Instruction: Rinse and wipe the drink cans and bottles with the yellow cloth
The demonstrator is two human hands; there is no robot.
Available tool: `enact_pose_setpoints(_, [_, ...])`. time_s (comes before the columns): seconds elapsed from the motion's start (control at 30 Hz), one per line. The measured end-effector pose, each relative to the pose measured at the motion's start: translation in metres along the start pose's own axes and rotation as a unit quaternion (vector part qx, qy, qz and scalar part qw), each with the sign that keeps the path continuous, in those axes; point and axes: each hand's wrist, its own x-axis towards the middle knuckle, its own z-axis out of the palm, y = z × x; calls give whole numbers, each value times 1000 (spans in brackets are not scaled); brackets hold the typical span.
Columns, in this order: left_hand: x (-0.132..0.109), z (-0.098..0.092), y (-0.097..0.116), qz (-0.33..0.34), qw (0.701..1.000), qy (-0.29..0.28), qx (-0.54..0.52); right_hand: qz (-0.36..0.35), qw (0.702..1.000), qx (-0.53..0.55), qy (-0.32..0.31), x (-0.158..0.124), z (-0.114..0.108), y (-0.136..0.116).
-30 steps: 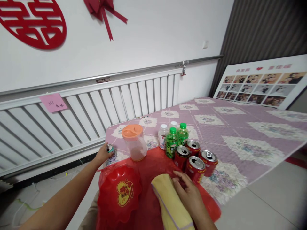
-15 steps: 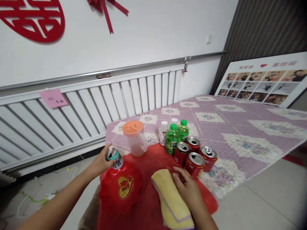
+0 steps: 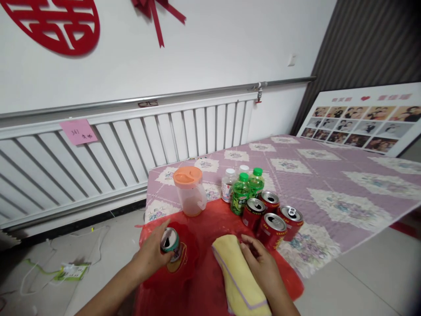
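Observation:
My left hand (image 3: 153, 254) is wrapped round an opened teal-and-white can (image 3: 176, 248), upright over the red scalloped plate (image 3: 189, 263) on the left of the red plastic sheet (image 3: 204, 219). Whether the can's base touches the plate cannot be seen. A folded yellow cloth (image 3: 235, 272) with a purple edge lies on the sheet, and my right hand (image 3: 258, 259) rests along its right side, fingers curled at its upper edge. Just beyond that hand stand several red cans (image 3: 272, 228), with green-capped bottles (image 3: 240, 195) and white-capped bottles (image 3: 227, 186) behind them.
A clear pitcher (image 3: 190, 193) with an orange lid stands behind the plate. The table has a purple floral cloth (image 3: 322, 175). A white radiator (image 3: 164, 136) runs along the wall, and a photo board (image 3: 365, 118) stands at the right. A power strip (image 3: 72, 272) lies on the floor.
My left hand has moved the teal-and-white can right and toward me, from the plate's far edge to over its printed middle. My right hand has stayed beside the yellow cloth. The view has shifted slightly.

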Motion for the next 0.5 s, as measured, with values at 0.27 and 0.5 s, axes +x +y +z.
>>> enact_pose_setpoints(0.27, [-3, 8, 3, 6, 999, 15, -28, 48, 998, 42, -23, -4, 0, -5])
enact_pose_setpoints(0.5, [-1, 5, 9, 5, 999, 20, -33, 82, 994, 63, -30, -1, -2, -11])
